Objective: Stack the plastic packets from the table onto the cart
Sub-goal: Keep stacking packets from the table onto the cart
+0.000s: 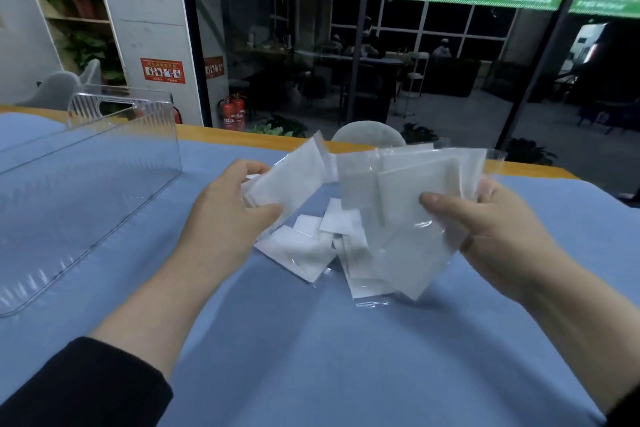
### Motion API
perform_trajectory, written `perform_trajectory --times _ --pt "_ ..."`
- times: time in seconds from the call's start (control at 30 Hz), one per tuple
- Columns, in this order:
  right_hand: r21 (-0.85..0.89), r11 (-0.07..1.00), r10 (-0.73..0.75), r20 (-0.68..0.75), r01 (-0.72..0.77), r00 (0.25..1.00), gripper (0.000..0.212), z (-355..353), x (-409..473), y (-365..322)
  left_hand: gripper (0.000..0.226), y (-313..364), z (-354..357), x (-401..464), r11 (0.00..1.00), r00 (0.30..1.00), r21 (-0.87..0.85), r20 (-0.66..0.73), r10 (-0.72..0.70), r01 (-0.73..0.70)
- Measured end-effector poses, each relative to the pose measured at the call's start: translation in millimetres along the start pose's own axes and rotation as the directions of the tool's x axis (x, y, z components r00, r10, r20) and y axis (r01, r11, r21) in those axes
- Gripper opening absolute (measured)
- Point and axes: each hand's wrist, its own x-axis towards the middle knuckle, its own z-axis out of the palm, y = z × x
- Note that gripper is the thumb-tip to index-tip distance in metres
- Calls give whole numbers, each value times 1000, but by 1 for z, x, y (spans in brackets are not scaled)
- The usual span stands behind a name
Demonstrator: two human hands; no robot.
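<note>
While blue cloth (311, 357) covers table | left hand (228, 204), right hand (491, 229) each grip packets (398, 191)

I see my left hand (239, 204) pinching one packet (291, 177), raised and tilted. My right hand (491, 236) grips a fanned bunch of packets (408, 198). Below and between the hands lies a loose pile (322, 246) on blue cloth (311, 357). Left of my left hand sits a clear bin (86, 163).

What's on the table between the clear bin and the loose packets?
Head view: only the left hand and forearm cross above that stretch; beneath is bare blue cloth, from clear bin to loose packets.
</note>
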Motion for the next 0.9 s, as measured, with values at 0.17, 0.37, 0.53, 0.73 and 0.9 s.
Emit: perform_trajectory --times 0.17,0.37,0.53,0.73,0.9 --pt "161 982 92 50 -99 995 34 -1 -23 16 44 5 5 -10 990 994 -140 109 18 -2" --pt "5 990 141 30 -141 990 29 -12 -27 23 51 4 17 -20 999 963 11 268 31 -35" --pt "-31 992 123 -4 -123 992 19 -20 -26 23 52 3 30 -27 998 927 61 375 4 -29" --pt "30 996 81 -59 -79 995 19 -21 -25 26 46 2 33 -26 1000 929 -3 368 -23 25" --pt "58 989 141 -76 -137 987 14 -6 -27 41 37 10 34 -35 993 864 -46 498 -72 109"
